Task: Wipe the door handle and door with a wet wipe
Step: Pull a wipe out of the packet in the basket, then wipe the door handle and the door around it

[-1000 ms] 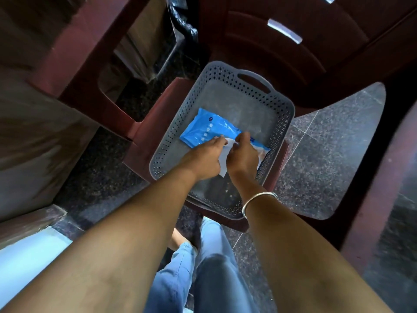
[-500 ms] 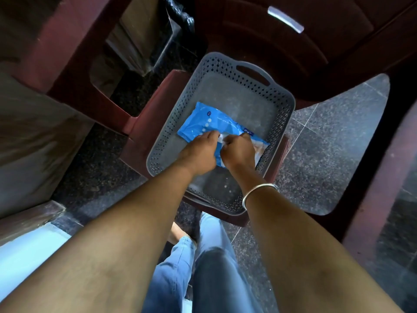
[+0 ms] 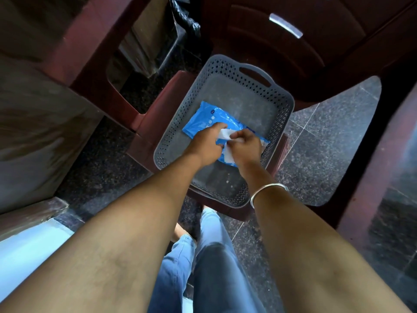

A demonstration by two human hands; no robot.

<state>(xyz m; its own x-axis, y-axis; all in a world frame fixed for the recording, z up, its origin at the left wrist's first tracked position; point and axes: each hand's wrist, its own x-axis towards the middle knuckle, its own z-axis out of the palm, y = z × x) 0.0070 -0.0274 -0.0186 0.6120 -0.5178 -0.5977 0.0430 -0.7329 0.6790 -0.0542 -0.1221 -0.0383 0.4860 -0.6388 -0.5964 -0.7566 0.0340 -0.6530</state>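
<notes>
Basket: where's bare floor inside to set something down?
Free: far end of the grey basket, between its handle and the blue wipe pack; near end, beneath the wrists. Crowded: middle, where left hand and right hand work a white wipe.

Home interior, maroon plastic chairs [image 3: 304, 41], speckled granite floor tiles [image 3: 327, 141]

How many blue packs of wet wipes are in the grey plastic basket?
1. The blue wet-wipe pack lies flat in the grey perforated plastic basket, under the left hand and right hand. Nothing else shows; the hands hide some floor.
</notes>
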